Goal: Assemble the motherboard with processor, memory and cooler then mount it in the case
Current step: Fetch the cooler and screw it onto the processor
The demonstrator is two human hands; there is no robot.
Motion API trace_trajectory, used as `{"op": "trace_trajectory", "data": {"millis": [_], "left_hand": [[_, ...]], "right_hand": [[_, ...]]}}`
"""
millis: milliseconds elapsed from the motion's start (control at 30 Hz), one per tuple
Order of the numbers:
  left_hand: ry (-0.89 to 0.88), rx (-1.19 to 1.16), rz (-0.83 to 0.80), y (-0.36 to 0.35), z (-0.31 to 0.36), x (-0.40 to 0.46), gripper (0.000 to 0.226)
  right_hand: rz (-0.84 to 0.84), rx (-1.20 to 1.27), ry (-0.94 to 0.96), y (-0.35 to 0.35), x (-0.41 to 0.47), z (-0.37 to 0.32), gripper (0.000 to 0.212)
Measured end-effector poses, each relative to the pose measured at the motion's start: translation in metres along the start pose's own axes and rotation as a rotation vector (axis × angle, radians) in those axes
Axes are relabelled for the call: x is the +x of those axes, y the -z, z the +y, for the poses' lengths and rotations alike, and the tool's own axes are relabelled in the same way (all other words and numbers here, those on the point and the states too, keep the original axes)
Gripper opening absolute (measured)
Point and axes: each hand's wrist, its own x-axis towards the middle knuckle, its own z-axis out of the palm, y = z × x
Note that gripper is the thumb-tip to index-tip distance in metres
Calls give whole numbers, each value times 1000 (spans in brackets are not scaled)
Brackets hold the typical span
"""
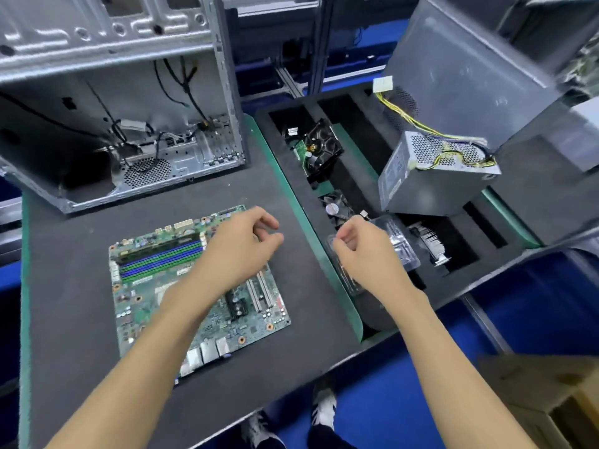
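- Head view: left hand (pixel 241 246), fingers loosely curled and holding nothing, hovers over the motherboard (pixel 197 286) on the mat.
- Right hand (pixel 363 251) at 3 o'clock pinches a clear plastic clamshell (pixel 403 246).

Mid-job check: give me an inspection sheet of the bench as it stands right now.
Surface: dark mat, green-edged.
Job's things: motherboard flat on mat; open case behind it; cooler fan in foam tray.
Clutter: power supply on tray; clear clamshell.
Grippers: left hand above board, holding nothing; right hand over clamshell, grip unclear.
Cables: yellow-black bundle from supply.
Surroundings: blue floor, cardboard box.
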Motion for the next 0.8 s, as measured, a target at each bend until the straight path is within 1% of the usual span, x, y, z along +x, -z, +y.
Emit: {"op": "trace_trajectory", "data": {"millis": [67,133,300,367,467,600,700,800], "left_hand": [[-47,3,-27,-22,23,10,8],[-94,24,-63,-46,45,18,8],[-200,56,-171,-109,94,34,9],[-232,80,-204,-132,109,40,13],[-260,135,-236,-161,128,50,19],[-263,196,-242,-193,141,64,27],[-242,206,-232,-208,143,73,29],[-232,221,-196,-217,142,82,27]], "right_hand": [[35,20,4,16,1,18,3],[77,5,-12,31,2,37,5],[225,-17,-109,68,1,96,15],[243,-25,-160,81,0,121,22],[185,-30,-210,96,3,151,38],[72,-34,-216,104,17,173,58],[8,-48,-205,102,32,180,62],[-38,-43,-214,96,45,182,62]]}}
